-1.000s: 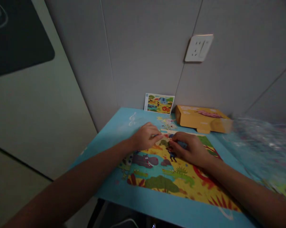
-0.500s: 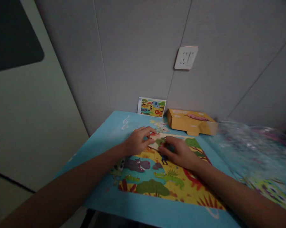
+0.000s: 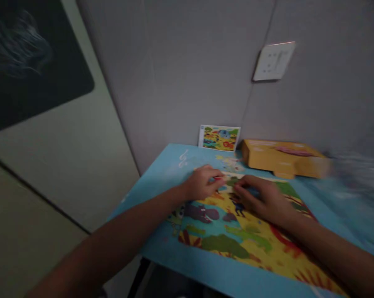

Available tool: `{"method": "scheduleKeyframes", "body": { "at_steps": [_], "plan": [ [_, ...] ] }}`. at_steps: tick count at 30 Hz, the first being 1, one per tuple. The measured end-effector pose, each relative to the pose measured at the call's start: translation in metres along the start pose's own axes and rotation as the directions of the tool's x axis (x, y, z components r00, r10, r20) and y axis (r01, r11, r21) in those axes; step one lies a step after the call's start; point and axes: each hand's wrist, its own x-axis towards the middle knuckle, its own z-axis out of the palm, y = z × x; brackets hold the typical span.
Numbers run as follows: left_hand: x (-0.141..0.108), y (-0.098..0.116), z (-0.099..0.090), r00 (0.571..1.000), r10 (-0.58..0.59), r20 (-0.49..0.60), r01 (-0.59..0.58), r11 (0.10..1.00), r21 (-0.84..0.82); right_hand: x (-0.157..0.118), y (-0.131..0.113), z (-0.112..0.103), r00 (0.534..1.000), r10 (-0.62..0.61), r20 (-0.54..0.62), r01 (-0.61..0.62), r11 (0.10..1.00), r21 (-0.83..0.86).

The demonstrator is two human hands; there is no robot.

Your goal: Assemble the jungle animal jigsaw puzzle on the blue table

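Observation:
A jigsaw puzzle [image 3: 227,244] with bright animals, a hippo and crocodiles among them, lies on the light-blue table [image 3: 155,178]. At its far left corner my left hand [image 3: 203,182] pinches the edge of a puzzle piece [image 3: 232,181] showing green and red. My right hand [image 3: 263,198] is closed in a pinch at the other side of this piece, over the puzzle's upper middle. Blur and the fingers hide how far the piece sits in or above the picture.
Against the wall leans a small reference card [image 3: 219,138] with the same animal picture. Beside it lies an open yellow box [image 3: 276,157]. Crumpled clear plastic [image 3: 357,178] covers the table's right side. A panel with a blackboard [image 3: 40,70] stands at the left.
The view has swung left, so everything sits further right in the picture. Both hands stay at the puzzle's far edge, with little visible shift against it.

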Motion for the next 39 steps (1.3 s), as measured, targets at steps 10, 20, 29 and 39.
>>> {"method": "scheduleKeyframes", "body": {
  "at_steps": [10, 20, 29, 39],
  "plan": [
    [0.0, 0.002, -0.001, 0.999, -0.05, 0.0, 0.05, 0.998, -0.048, -0.001, 0.001, 0.001, 0.99, 0.059, -0.125, -0.057, 0.998, 0.02],
    [0.001, -0.004, -0.002, 0.999, -0.022, 0.044, 0.028, 0.99, -0.137, 0.001, 0.0, 0.004, 0.991, 0.053, -0.123, -0.057, 0.998, -0.033],
    [0.001, -0.001, -0.004, 0.981, -0.173, 0.089, 0.189, 0.956, -0.226, 0.001, 0.003, 0.01, 0.995, -0.059, -0.076, 0.06, 0.998, 0.013],
    [0.002, -0.046, -0.004, 0.886, -0.457, 0.08, 0.464, 0.877, -0.123, 0.001, 0.005, 0.007, 0.997, 0.017, -0.075, -0.016, 1.0, 0.017]
  ]
}}
